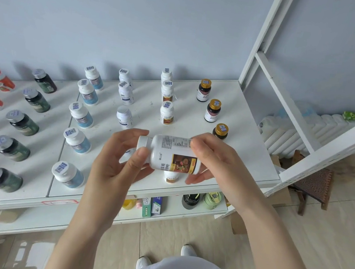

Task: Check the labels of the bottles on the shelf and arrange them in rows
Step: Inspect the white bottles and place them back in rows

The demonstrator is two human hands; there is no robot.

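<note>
Currently both hands' grip closed on one sideways white bottle (172,154); three gold-capped bottles (213,110) behind.

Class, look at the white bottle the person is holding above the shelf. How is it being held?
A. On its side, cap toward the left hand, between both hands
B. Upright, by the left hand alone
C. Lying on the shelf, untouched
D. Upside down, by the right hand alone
A: the white bottle lies sideways, its cap by the left hand and its base in the right hand, above the shelf.
</note>
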